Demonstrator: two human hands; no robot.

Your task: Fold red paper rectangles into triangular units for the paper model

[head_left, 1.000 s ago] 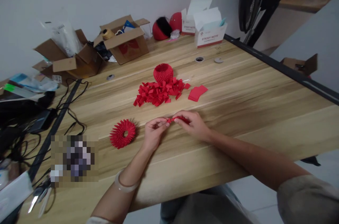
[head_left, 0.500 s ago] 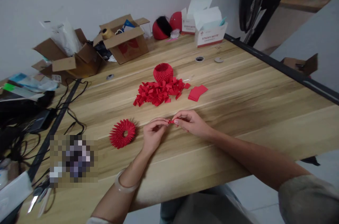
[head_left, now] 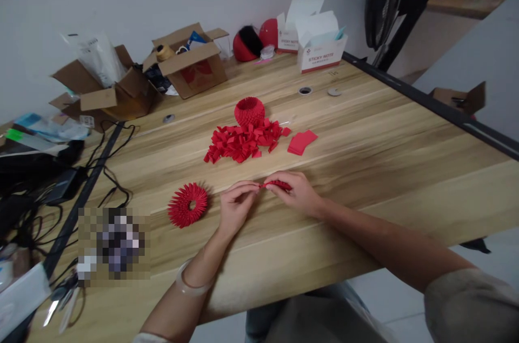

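Note:
My left hand (head_left: 237, 203) pinches the left end of a thin red folded-paper strip (head_left: 279, 184). My right hand (head_left: 298, 193) is closed on the same strip, part of which shows between its thumb and fingers. A spiky red paper ring (head_left: 188, 205) lies flat to the left of my left hand. Beyond my hands is a heap of small folded red paper pieces (head_left: 239, 143), with a round red paper bowl (head_left: 249, 111) right behind it. Some flat red paper sheets (head_left: 301, 143) lie to the right of the heap.
Open cardboard boxes (head_left: 198, 68) and white sticky note boxes (head_left: 322, 53) stand along the wall. Black cables (head_left: 106, 170), scissors (head_left: 52, 310) and a blurred-out object (head_left: 119, 243) are at the left. A black fan (head_left: 385, 2) stands at the back right.
More of the red strip shows in my right hand, which has turned and shifted slightly right. My left hand has barely moved and still pinches the strip's end.

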